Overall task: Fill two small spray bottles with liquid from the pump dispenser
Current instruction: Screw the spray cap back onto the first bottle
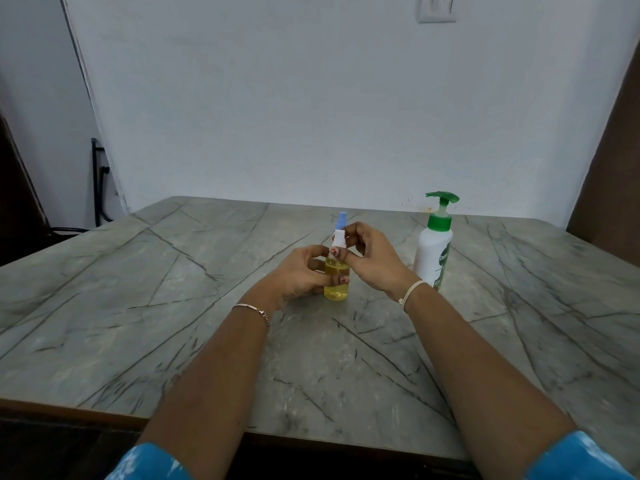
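While yellow-filled bottle (336,284) is gripped by left hand (299,273), sprayer (338,237) pinched by right hand (372,259), blue-capped bottle (342,218) behind, dispenser (434,251) beside.

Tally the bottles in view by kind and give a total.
Small spray bottles: 2, the yellow-filled bottle and the blue-capped bottle, mostly hidden behind it
Pump dispensers: 1, the white pump dispenser
Total: 3

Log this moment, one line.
left hand grips yellow-filled bottle | right hand pinches white spray top | blue-capped bottle behind | pump dispenser upright, right
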A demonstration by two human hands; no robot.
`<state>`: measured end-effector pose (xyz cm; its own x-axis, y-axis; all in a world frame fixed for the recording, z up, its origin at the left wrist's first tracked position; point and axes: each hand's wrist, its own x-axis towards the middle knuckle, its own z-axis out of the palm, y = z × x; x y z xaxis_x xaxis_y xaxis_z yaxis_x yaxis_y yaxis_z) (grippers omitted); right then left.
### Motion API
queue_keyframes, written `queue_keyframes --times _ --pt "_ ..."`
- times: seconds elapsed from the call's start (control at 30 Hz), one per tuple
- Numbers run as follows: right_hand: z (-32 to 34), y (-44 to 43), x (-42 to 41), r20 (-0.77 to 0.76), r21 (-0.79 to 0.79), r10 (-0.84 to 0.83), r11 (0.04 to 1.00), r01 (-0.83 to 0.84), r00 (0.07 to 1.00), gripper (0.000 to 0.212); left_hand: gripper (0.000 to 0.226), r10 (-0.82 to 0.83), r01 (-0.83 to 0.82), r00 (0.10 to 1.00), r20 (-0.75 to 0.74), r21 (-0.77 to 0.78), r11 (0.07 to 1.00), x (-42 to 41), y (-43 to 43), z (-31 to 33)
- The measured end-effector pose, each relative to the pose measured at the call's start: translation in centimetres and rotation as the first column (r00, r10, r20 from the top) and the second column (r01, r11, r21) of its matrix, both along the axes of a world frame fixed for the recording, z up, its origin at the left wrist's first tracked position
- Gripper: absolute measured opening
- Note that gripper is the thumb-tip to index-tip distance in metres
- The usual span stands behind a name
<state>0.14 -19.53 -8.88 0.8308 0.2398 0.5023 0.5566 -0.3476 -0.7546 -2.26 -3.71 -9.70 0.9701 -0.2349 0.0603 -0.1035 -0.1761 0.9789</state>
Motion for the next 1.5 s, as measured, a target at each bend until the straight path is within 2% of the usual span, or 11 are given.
queue_keyframes --times 0.3,0.5,0.67,0.87,1.17,1.37,1.5 --pt "-0.1 0.4 -0.1 0.069 -0.062 -0.075 0.995 0.079 0.995 0.03 0.055 0.058 -0.062 0.996 0.062 0.065 0.996 -0.1 -0.3 0.0" --pt "-0.2 0.5 -0.2 0.092 -0.073 -0.086 0.993 0.092 0.992 0.029 0.062 0.109 -0.12 0.99 0.094 0.118 0.986 -0.1 -0.4 0.1" --pt "-0.2 0.6 -0.3 0.088 -0.078 -0.104 0.991 0.11 0.991 0.029 0.05 0.127 -0.14 0.986 0.11 0.128 0.982 -0.2 -0.5 0.2" --pt "0.0 0.9 -0.5 0.078 -0.075 -0.129 0.988 0.135 0.989 0.032 0.053 0.156 -0.176 0.979 0.13 0.158 0.972 0.1 -0.6 0.1" --pt "0.0 1.1 -0.7 0.053 -0.042 -0.163 0.985 0.165 0.985 0.035 0.058 0.175 -0.198 0.975 0.14 0.175 0.964 0.4 -0.6 0.0" --pt "-0.4 0.8 -0.5 0.024 -0.018 -0.135 0.991 0.135 0.991 0.035 0.053 0.179 -0.203 0.974 0.14 0.181 0.962 0.3 -0.8 0.1" --pt "-0.6 0.5 -0.5 0.007 0.034 -0.094 0.995 0.094 0.996 0.033 0.059 0.187 -0.207 0.974 0.125 0.176 0.962 0.5 -0.7 -0.1"
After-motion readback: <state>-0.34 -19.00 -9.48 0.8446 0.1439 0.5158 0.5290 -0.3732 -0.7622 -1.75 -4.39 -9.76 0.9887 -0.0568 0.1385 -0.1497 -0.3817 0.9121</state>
